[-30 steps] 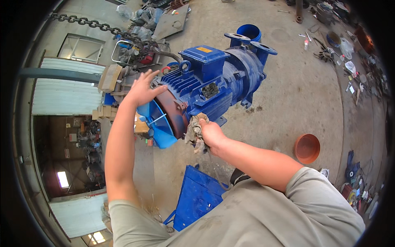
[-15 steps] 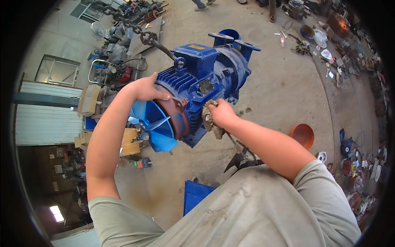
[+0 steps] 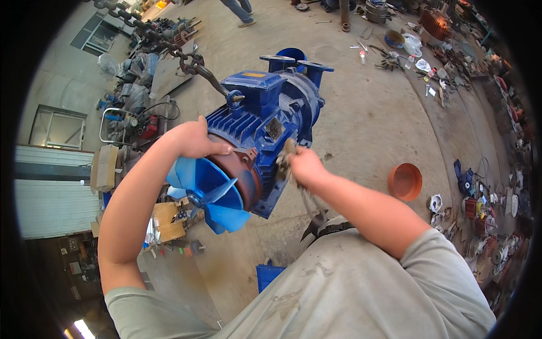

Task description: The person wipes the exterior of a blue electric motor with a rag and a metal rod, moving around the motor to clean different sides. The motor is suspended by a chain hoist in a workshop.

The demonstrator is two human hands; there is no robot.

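Note:
A blue electric motor with a pump end (image 3: 251, 90) hangs by its lifting eye from a hook (image 3: 214, 81) and a heavy chain (image 3: 161, 42). At its near end is a reddish-brown end cover (image 3: 244, 179), with a light-blue fan (image 3: 217, 189) in front. My left hand (image 3: 196, 138) grips the upper left of that end, thumb over the end cover; its other fingers are mostly hidden. Closed round a dirty, crumpled rag (image 3: 284, 161), my right hand (image 3: 307, 166) is at the motor's right side. Motion blurs the rag.
An orange-red round cover (image 3: 405, 181) lies on the floor at right. Machine parts (image 3: 485, 220) and scrap line the right side. Equipment and cardboard (image 3: 104, 168) stand at left. A blue metal piece (image 3: 268, 276) lies below the motor. Someone's legs (image 3: 240, 11) show at the far end.
The view has shifted, so the motor appears farther left. My right hand has moved the rag slightly along the motor's side. My left hand keeps its place. The distant person's legs have changed position.

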